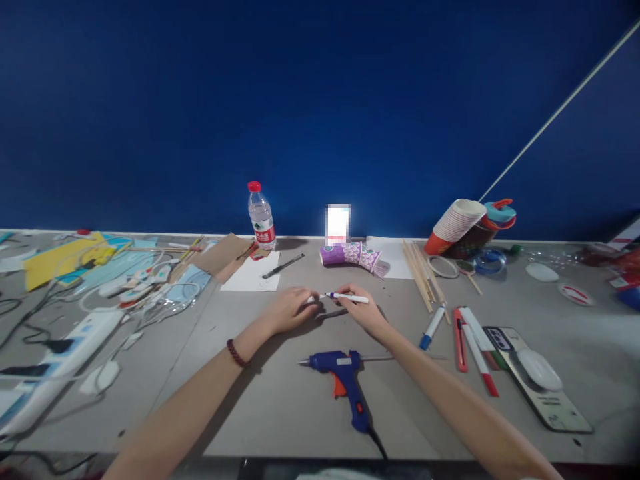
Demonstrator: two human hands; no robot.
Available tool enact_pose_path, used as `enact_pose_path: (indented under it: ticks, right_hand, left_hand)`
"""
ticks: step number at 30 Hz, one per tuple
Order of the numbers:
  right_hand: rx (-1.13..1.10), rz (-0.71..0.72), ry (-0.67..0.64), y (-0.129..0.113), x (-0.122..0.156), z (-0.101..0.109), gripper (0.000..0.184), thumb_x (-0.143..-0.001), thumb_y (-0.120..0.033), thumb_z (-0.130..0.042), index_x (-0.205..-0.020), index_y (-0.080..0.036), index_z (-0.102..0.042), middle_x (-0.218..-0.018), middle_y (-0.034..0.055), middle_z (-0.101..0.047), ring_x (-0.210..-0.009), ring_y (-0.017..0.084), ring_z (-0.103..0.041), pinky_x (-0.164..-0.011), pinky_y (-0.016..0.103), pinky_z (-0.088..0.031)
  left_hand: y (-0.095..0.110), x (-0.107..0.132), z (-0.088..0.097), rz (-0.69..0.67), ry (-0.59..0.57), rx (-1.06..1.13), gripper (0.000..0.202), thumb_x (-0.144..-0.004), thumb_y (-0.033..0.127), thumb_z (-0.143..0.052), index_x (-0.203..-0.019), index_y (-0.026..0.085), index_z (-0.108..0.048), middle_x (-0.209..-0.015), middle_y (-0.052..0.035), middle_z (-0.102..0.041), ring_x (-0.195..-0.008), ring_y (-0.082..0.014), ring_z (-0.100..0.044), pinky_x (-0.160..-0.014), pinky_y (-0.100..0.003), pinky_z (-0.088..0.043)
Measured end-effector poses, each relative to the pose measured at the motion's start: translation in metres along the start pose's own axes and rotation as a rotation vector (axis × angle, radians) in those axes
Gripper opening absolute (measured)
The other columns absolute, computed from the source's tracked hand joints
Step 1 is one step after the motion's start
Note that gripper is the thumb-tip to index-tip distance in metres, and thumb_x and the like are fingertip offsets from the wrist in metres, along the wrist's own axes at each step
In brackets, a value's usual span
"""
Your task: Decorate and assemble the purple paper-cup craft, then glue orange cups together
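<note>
My right hand (356, 305) is closed around a white marker (345, 297), its dark-purple end pointing left. Close to that end, my left hand (291, 310) rests on the table with its fingers closed on a small white piece (311, 300), whose kind I cannot make out. A slim dark object (331, 315) lies on the table just below the gap between the hands. Nearer to me is a blue hot glue gun (337, 363) with an orange trigger, its nozzle facing left. Beyond the hands lies a purple patterned paper fish (350, 256).
A water bottle (261, 217) stands behind white paper (250, 273) with a black pen (283, 266). Wooden sticks (419, 277), stacked paper cups (456, 225), a red cutter (461, 340) and a phone (540, 387) are to the right. Cables and a power strip (65, 363) occupy the left.
</note>
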State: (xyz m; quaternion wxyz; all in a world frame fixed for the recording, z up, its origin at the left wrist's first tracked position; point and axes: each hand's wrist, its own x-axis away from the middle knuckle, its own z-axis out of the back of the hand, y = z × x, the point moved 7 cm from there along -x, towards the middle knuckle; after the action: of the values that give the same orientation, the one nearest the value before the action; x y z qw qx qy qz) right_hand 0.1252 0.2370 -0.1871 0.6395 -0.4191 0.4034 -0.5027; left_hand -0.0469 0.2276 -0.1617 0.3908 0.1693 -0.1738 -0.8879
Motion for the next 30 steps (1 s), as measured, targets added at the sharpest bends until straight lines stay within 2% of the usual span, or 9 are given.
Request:
enact_pose_path:
  ticks: [6, 14, 30]
  right_hand:
    - [-0.046, -0.074, -0.019, 0.004, -0.001, 0.001, 0.015, -0.078, -0.031, -0.058, -0.082, -0.019, -0.066, -0.077, 0.0025, -0.07, -0.071, 0.018, -0.061, -0.062, 0.027, -0.046]
    - [0.038, -0.017, -0.042, 0.001, 0.003, -0.001, 0.018, -0.081, -0.033, -0.057, -0.087, -0.02, -0.069, -0.078, 0.0017, -0.069, -0.07, 0.017, -0.06, -0.062, 0.027, -0.045]
    - [0.165, 0.018, -0.042, -0.009, 0.006, -0.002, 0.018, -0.079, -0.031, -0.055, -0.085, -0.019, -0.068, -0.075, 0.0015, -0.07, -0.067, 0.016, -0.059, -0.061, 0.025, -0.043]
  left_hand:
    - [0.0, 0.0, -0.001, -0.027, 0.02, -0.01, 0.029, -0.094, 0.036, -0.041, -0.112, 0.022, -0.059, -0.112, -0.0102, -0.066, -0.104, -0.0239, -0.06, -0.091, -0.037, -0.044]
    - [-0.002, 0.0, -0.004, 0.001, 0.015, -0.047, 0.035, -0.095, 0.038, -0.04, -0.115, 0.02, -0.061, -0.116, -0.0102, -0.067, -0.112, -0.0245, -0.059, -0.098, -0.039, -0.043]
    - [-0.006, 0.002, -0.008, -0.054, 0.051, -0.089, 0.037, -0.096, 0.039, -0.038, -0.118, 0.018, -0.06, -0.116, -0.0088, -0.067, -0.115, -0.0235, -0.058, -0.097, -0.04, -0.045]
